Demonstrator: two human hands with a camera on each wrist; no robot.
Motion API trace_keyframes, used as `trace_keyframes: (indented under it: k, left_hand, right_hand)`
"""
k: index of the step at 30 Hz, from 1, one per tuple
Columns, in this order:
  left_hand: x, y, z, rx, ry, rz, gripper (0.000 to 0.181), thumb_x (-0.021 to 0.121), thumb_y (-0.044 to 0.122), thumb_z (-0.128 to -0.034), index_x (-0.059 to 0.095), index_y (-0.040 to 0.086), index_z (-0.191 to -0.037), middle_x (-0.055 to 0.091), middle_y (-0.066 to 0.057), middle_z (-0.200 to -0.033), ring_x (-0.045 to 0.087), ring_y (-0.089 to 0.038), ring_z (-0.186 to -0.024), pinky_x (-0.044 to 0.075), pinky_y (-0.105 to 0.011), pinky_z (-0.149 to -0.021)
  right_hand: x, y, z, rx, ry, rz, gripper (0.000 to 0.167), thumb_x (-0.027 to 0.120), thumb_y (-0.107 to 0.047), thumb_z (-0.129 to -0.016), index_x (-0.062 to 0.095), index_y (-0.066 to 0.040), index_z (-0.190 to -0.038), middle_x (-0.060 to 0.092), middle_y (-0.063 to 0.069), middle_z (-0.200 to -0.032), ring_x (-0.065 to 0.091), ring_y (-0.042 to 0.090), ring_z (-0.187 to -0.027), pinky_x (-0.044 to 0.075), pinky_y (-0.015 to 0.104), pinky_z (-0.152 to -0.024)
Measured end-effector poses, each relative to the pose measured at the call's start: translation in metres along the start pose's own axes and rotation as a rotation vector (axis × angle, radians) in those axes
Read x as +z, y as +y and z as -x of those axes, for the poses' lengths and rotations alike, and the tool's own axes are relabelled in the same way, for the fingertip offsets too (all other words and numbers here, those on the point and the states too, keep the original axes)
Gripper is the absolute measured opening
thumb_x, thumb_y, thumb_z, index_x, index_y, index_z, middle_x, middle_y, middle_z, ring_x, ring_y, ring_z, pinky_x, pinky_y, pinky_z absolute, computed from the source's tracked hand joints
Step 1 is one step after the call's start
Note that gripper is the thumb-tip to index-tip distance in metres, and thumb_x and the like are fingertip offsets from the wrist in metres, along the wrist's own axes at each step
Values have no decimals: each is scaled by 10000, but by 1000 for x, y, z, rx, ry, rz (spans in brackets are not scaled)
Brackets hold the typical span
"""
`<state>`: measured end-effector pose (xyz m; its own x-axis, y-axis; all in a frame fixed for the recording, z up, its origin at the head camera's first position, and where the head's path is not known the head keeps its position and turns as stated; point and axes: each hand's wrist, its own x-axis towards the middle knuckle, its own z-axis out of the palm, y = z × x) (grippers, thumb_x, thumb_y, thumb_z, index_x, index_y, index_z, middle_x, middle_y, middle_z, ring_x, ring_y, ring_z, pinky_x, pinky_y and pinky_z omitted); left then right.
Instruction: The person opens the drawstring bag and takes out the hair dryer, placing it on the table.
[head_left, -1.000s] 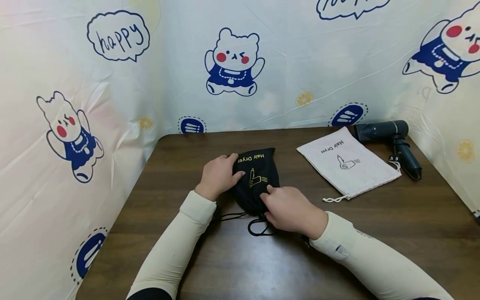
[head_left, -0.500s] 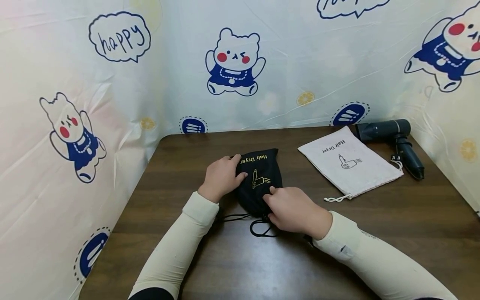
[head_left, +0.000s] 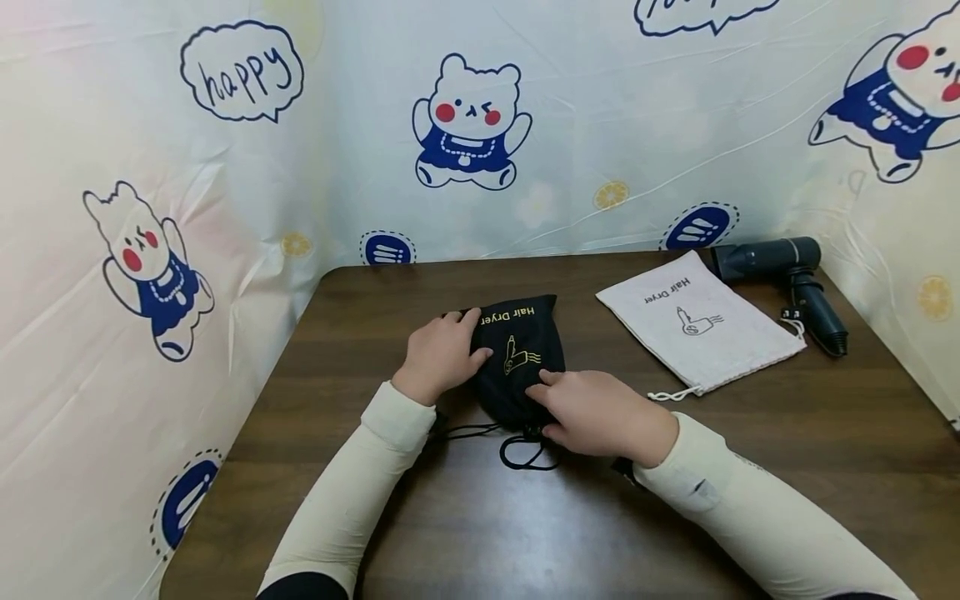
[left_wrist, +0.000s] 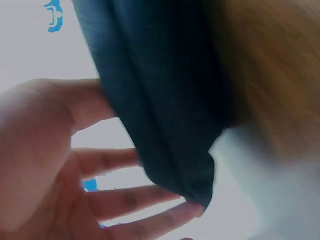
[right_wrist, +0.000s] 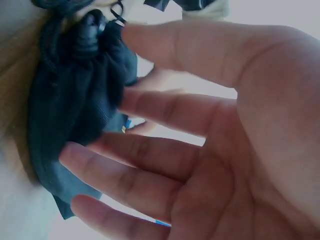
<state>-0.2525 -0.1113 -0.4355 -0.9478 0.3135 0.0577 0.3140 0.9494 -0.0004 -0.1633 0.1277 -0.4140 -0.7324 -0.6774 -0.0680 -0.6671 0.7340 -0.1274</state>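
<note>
Pale cartoon-printed sheeting (head_left: 570, 125) hangs behind a brown bench (head_left: 480, 533), where a black drawstring bag (head_left: 517, 379) lies near the middle, with a white pouch (head_left: 697, 325) and a dark hair dryer (head_left: 772, 258) off to its right. Neither hand clenches: the left grip (head_left: 441, 354) touches the bag's far left corner with fingers extended, and the right grip (head_left: 596, 412) rests loosely spread against its near right side. Judging by the gathered neck (right_wrist: 97, 65), drawing it closed looks done, leaving perhaps only some straightening and letting go
</note>
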Motion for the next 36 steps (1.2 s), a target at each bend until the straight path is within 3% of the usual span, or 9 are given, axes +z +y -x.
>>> trace_keyframes:
  k: [4, 7, 9, 12, 15, 17, 24, 31, 36]
  left_hand:
    - [-13, 10, 12, 35, 63, -76, 574, 656, 528, -974, 621, 110, -1366, 679, -133, -1238, 692, -322, -1035, 594, -503, -832]
    - [-23, 21, 25, 78, 85, -80, 369, 677, 460, -973, 722, 100, -1044, 693, -74, -907, 676, -239, -748, 573, -436, -598]
    - [-29, 29, 34, 115, 58, -60, 280, 682, 385, -969, 687, 130, -854, 629, -30, -724, 607, -195, -597, 501, -401, -478]
    - [-35, 39, 46, 188, -41, -40, 294, 686, 296, -939, 593, 177, -687, 529, 17, -568, 514, -162, -495, 411, -367, -409]
    - [-34, 46, 54, 262, -122, -45, 265, 731, 278, -887, 596, 199, -673, 520, 41, -551, 504, -147, -497, 411, -360, -413]
    - [-30, 49, 57, 292, -140, -62, 242, 778, 306, -851, 632, 195, -694, 544, 41, -575, 518, -144, -516, 428, -366, -423]
    - [-11, 55, 57, 303, -68, -125, 325, 883, 447, -754, 703, 182, -808, 619, 16, -719, 581, -162, -595, 471, -382, -451]
    - [-9, 58, 56, 315, -20, -153, 380, 886, 518, -746, 708, 184, -785, 620, 17, -697, 595, -172, -588, 491, -375, -463]
    - [-8, 60, 55, 337, -8, -162, 377, 858, 510, -765, 660, 202, -678, 574, 33, -616, 539, -151, -534, 443, -357, -434]
  right_hand:
    - [-10, 4, 4, 1, 30, -13, 418, 784, -316, -908, 705, -113, -1266, 710, 100, -1270, 726, 227, -1033, 597, 434, -864]
    - [-15, 7, 6, 9, 75, -2, 311, 814, -316, -881, 741, -140, -1127, 728, -4, -1054, 684, 137, -857, 588, 378, -761]
    - [-17, 7, 7, 23, 94, 7, 248, 838, -318, -856, 744, -160, -1022, 704, -40, -945, 646, 109, -774, 570, 356, -695]
    - [-17, 8, 6, 41, 90, 11, 193, 855, -300, -829, 694, -196, -858, 636, -82, -807, 579, 94, -684, 520, 337, -609]
    - [-12, 8, 3, 54, 68, 13, 269, 857, -293, -817, 603, -228, -757, 554, -108, -722, 524, 94, -638, 466, 333, -549]
    - [-7, 8, 1, 59, 55, 15, 312, 857, -295, -813, 562, -239, -729, 524, -113, -691, 505, 97, -617, 442, 335, -524]
    - [9, 9, -5, 119, 64, 15, 335, 871, -293, -767, 543, -240, -725, 519, -103, -681, 515, 126, -599, 422, 359, -481]
    - [16, 10, -11, 155, 76, 10, 346, 902, -297, -740, 563, -230, -769, 524, -96, -669, 527, 133, -602, 419, 354, -475]
    - [18, 10, -15, 170, 82, 19, 350, 919, -352, -725, 626, -208, -854, 590, -77, -710, 571, 139, -629, 453, 369, -491]
